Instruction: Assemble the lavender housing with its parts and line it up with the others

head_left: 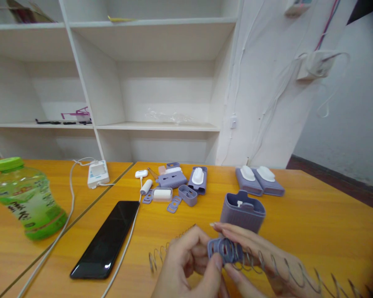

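Note:
In front of me, a small purple plastic piece with oval slots [216, 247] is pinched between the thumb and fingers of my left hand [189, 263]. A long metal coil spring [288, 271] runs from this piece toward the lower right, its near end at the plastic. My right hand [264, 248] is closed around that end of the spring, its fingers stretched along the coils and its thumb below. Behind my left hand lies another coil spring [157, 258], partly hidden. Just beyond my fingers an open-topped purple case [242, 213] stands upright with a small white part inside.
Purple cases with white tops [261, 182] lie at the back right. Small purple and white parts [170, 180] are grouped at the back middle. A black phone [107, 240], white cable [124, 252], power strip [98, 174] and green bottle [27, 200] occupy the left. White shelves [161, 78] stand behind.

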`<act>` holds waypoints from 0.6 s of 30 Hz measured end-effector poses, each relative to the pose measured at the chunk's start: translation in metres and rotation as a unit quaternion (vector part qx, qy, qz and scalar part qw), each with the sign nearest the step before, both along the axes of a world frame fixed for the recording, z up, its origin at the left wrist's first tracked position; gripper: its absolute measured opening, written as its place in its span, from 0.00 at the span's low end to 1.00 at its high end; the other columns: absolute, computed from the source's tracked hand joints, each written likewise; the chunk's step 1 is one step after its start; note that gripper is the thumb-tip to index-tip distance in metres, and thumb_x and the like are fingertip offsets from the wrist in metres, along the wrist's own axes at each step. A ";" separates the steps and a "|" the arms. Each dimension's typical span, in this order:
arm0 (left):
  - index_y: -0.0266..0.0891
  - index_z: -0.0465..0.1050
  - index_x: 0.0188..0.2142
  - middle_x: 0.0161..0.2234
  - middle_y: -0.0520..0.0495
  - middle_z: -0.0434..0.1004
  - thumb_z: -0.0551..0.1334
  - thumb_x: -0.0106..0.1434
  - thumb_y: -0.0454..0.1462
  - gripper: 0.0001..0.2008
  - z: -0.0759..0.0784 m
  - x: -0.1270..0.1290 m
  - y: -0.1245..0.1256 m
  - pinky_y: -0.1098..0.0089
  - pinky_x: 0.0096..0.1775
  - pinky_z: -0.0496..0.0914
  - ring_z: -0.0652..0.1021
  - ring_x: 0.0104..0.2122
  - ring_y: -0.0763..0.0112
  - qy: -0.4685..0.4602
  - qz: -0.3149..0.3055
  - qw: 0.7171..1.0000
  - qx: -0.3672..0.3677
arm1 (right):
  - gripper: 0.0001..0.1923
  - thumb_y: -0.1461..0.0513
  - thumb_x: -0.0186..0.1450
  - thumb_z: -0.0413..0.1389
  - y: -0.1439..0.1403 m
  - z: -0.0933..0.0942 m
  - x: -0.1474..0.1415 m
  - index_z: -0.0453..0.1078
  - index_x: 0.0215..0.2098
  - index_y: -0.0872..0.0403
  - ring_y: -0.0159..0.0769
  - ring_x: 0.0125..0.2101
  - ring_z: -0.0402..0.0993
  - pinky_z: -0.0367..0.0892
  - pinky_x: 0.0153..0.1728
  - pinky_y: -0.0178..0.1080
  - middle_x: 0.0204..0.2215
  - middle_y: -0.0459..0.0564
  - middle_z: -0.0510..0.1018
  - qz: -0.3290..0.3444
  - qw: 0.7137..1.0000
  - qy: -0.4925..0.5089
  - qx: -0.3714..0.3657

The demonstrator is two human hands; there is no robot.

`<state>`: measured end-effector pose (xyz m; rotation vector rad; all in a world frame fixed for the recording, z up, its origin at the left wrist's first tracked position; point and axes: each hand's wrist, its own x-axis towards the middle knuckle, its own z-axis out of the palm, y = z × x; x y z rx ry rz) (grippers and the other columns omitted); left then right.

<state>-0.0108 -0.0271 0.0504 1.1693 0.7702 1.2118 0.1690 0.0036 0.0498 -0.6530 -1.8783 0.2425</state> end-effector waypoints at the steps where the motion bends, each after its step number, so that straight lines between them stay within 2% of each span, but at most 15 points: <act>1: 0.39 0.65 0.34 0.22 0.56 0.73 0.67 0.62 0.60 0.27 0.001 0.000 -0.001 0.81 0.25 0.68 0.71 0.17 0.86 0.004 0.004 1.000 0.000 | 0.27 0.67 0.62 0.63 0.000 -0.002 0.000 0.76 0.57 0.42 0.35 0.47 0.86 0.76 0.53 0.30 0.52 0.42 0.85 0.001 1.000 0.011 -0.007; 5: 0.39 0.65 0.34 0.22 0.56 0.73 0.68 0.61 0.60 0.28 0.006 0.000 -0.002 0.81 0.25 0.68 0.71 0.16 0.86 0.002 0.009 1.000 0.004 | 0.27 0.66 0.63 0.63 -0.001 -0.004 -0.001 0.75 0.59 0.40 0.34 0.48 0.85 0.74 0.55 0.29 0.53 0.40 0.84 0.003 1.000 0.000 -0.020; 11: 0.38 0.66 0.34 0.23 0.55 0.74 0.69 0.60 0.60 0.28 0.007 -0.001 -0.004 0.80 0.26 0.68 0.72 0.18 0.85 0.000 0.008 1.000 -0.002 | 0.24 0.65 0.63 0.63 -0.003 -0.002 -0.002 0.77 0.57 0.44 0.40 0.48 0.86 0.77 0.54 0.34 0.52 0.45 0.85 -0.001 0.999 0.003 -0.037; 18: 0.38 0.65 0.32 0.22 0.55 0.73 0.69 0.58 0.62 0.30 0.008 0.000 -0.005 0.79 0.26 0.68 0.73 0.19 0.83 0.019 0.027 0.999 -0.010 | 0.24 0.64 0.63 0.64 -0.002 -0.006 -0.001 0.76 0.57 0.41 0.37 0.48 0.86 0.76 0.53 0.31 0.52 0.44 0.85 0.005 0.998 0.011 -0.057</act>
